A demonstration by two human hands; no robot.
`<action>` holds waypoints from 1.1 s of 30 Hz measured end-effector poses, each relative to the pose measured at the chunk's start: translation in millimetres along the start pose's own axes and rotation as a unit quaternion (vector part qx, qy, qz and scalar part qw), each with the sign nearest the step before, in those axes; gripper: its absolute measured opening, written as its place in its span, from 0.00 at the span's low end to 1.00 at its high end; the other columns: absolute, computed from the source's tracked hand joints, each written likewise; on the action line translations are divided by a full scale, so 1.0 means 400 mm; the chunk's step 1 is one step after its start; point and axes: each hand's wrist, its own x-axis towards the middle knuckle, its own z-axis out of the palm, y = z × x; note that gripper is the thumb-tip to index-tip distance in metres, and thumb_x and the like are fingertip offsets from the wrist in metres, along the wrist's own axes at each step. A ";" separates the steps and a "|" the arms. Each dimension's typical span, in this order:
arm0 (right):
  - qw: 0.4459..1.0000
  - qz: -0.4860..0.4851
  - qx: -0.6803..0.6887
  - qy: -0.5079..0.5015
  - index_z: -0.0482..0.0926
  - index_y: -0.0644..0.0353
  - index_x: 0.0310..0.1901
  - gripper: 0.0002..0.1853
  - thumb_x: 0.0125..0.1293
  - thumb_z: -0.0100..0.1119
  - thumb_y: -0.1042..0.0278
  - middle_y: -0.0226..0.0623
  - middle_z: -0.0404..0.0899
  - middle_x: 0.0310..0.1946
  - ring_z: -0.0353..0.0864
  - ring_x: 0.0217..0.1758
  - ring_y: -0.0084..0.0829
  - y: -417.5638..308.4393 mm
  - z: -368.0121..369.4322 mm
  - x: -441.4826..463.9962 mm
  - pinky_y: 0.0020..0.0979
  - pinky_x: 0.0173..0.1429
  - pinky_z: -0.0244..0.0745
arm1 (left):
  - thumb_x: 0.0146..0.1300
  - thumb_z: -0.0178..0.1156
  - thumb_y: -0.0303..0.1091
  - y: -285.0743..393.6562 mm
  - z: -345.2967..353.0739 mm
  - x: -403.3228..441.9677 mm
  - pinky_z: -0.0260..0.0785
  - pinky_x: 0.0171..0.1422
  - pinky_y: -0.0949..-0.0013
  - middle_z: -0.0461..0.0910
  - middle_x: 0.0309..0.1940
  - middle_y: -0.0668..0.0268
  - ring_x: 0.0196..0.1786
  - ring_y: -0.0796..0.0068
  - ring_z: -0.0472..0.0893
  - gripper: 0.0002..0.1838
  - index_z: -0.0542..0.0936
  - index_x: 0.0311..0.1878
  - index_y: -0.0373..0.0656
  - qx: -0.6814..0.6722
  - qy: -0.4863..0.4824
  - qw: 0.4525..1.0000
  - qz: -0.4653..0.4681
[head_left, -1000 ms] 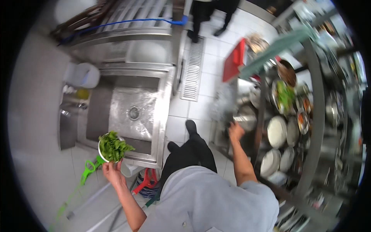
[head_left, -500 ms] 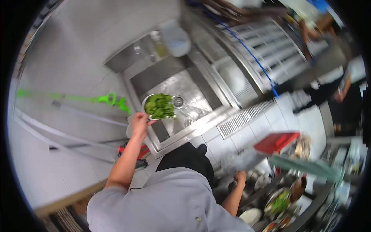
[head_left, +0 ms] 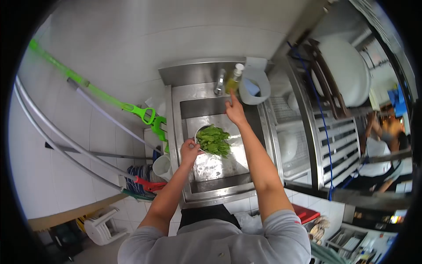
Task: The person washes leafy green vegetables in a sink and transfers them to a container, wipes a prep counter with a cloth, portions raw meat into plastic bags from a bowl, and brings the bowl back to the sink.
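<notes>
Green leafy vegetables (head_left: 214, 141) fill a pale-rimmed bowl (head_left: 196, 133) inside the steel sink (head_left: 200, 187). My left hand (head_left: 190, 151) grips the bowl's left rim; most of the bowl is hidden under the leaves. Over the back of the sink, my right hand (head_left: 235, 111) is empty, with the index finger stretched out and the thumb apart. Just beyond its fingertip stands a bottle of yellowish liquid (head_left: 233, 82) with a white cap. A metal tap (head_left: 220, 82) is to the left of that bottle.
Right of the bottle sits a white container (head_left: 256, 81) with something blue inside. A slatted metal rack (head_left: 340, 147) stands to the right. At left, a green-handled pole (head_left: 105, 94) and other poles lean by a white bucket (head_left: 162, 165). Another person (head_left: 377, 152) is at far right.
My view and body have turned to face the sink. My right hand has come from low at the right side to the sink's back. My left hand still holds the bowl of greens.
</notes>
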 end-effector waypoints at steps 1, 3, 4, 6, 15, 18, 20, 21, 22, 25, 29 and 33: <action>0.987 -0.040 -0.137 -0.076 0.66 0.52 0.72 0.28 0.70 0.49 0.68 0.45 0.75 0.64 0.87 0.44 0.39 0.031 0.051 0.072 0.39 0.52 0.79 | 0.60 0.58 0.18 -0.003 -0.001 0.026 0.87 0.34 0.65 0.75 0.42 0.62 0.35 0.70 0.82 0.10 0.67 0.28 0.40 0.021 0.003 1.000 0.018; 0.945 -0.082 -0.272 -0.159 0.64 0.50 0.74 0.30 0.68 0.48 0.71 0.42 0.73 0.67 0.87 0.43 0.41 0.064 0.119 0.142 0.39 0.54 0.79 | 0.58 0.60 0.19 0.009 0.002 0.061 0.87 0.33 0.65 0.77 0.42 0.61 0.38 0.69 0.84 0.10 0.68 0.26 0.39 0.045 -0.003 0.997 0.060; 0.911 -0.187 -0.333 -0.159 0.66 0.50 0.72 0.31 0.66 0.49 0.74 0.41 0.71 0.69 0.84 0.49 0.44 0.080 0.124 0.152 0.41 0.58 0.78 | 0.58 0.60 0.19 0.026 0.006 0.073 0.87 0.33 0.65 0.77 0.42 0.61 0.38 0.69 0.84 0.10 0.68 0.26 0.39 0.043 0.003 0.998 0.055; 0.862 -0.283 -0.388 -0.160 0.68 0.49 0.70 0.31 0.63 0.49 0.76 0.41 0.69 0.70 0.82 0.56 0.47 0.098 0.115 0.152 0.43 0.62 0.76 | 0.57 0.61 0.20 0.054 0.013 0.101 0.85 0.30 0.66 0.78 0.37 0.60 0.35 0.68 0.85 0.10 0.68 0.26 0.38 0.094 -0.026 0.993 0.073; 0.868 -0.208 -0.378 -0.245 0.66 0.51 0.70 0.32 0.62 0.51 0.76 0.38 0.64 0.73 0.68 0.72 0.43 0.025 0.072 0.155 0.43 0.72 0.67 | 0.58 0.61 0.18 0.052 0.054 0.207 0.86 0.30 0.65 0.77 0.58 0.50 0.34 0.65 0.85 0.10 0.70 0.26 0.36 0.222 -0.155 0.962 -0.017; 0.864 -0.183 -0.396 -0.251 0.66 0.50 0.70 0.32 0.62 0.52 0.75 0.38 0.63 0.74 0.69 0.71 0.43 0.003 0.076 0.149 0.43 0.71 0.68 | 0.58 0.62 0.18 0.050 0.054 0.220 0.85 0.30 0.65 0.80 0.43 0.57 0.33 0.68 0.85 0.10 0.70 0.27 0.37 0.197 -0.156 0.968 -0.026; 0.860 -0.142 -0.412 -0.267 0.64 0.50 0.72 0.34 0.62 0.53 0.74 0.37 0.62 0.74 0.70 0.71 0.44 -0.008 0.078 0.146 0.43 0.71 0.69 | 0.59 0.62 0.19 0.052 0.054 0.224 0.85 0.29 0.66 0.77 0.32 0.63 0.32 0.70 0.84 0.10 0.70 0.27 0.38 0.212 -0.169 0.962 -0.018; 0.864 -0.136 -0.409 -0.259 0.64 0.50 0.72 0.34 0.62 0.53 0.74 0.37 0.62 0.74 0.70 0.71 0.44 0.011 0.080 0.151 0.43 0.71 0.69 | 0.58 0.62 0.19 0.057 0.057 0.222 0.84 0.28 0.66 0.78 0.31 0.62 0.31 0.68 0.85 0.10 0.70 0.26 0.37 0.223 -0.171 0.960 -0.008; 0.871 -0.185 -0.388 -0.240 0.64 0.46 0.71 0.33 0.62 0.54 0.71 0.41 0.65 0.71 0.74 0.66 0.47 0.038 0.083 0.156 0.44 0.68 0.71 | 0.57 0.62 0.20 0.056 0.059 0.224 0.84 0.27 0.67 0.78 0.31 0.61 0.31 0.67 0.86 0.10 0.71 0.26 0.35 0.234 -0.174 0.956 0.004; 0.882 -0.208 -0.365 -0.215 0.64 0.42 0.72 0.34 0.62 0.55 0.68 0.45 0.66 0.70 0.77 0.62 0.49 0.049 0.079 0.139 0.45 0.65 0.73 | 0.57 0.62 0.19 0.042 0.049 0.235 0.85 0.29 0.66 0.78 0.33 0.62 0.32 0.69 0.85 0.10 0.69 0.26 0.37 0.222 -0.207 0.953 -0.018; 0.873 -0.167 -0.394 -0.234 0.61 0.40 0.74 0.35 0.64 0.54 0.70 0.43 0.59 0.75 0.73 0.68 0.46 0.010 0.095 0.126 0.42 0.69 0.71 | 0.56 0.60 0.19 0.061 0.058 0.223 0.87 0.32 0.64 0.74 0.35 0.66 0.33 0.72 0.82 0.11 0.67 0.26 0.39 0.184 -0.192 0.964 -0.010; 0.870 -0.166 -0.406 -0.226 0.64 0.40 0.72 0.30 0.68 0.50 0.67 0.45 0.64 0.72 0.74 0.67 0.44 -0.009 0.104 0.127 0.43 0.68 0.71 | 0.58 0.59 0.18 0.069 0.045 0.217 0.87 0.34 0.64 0.71 0.34 0.68 0.35 0.72 0.81 0.11 0.68 0.26 0.40 0.171 -0.176 0.969 -0.013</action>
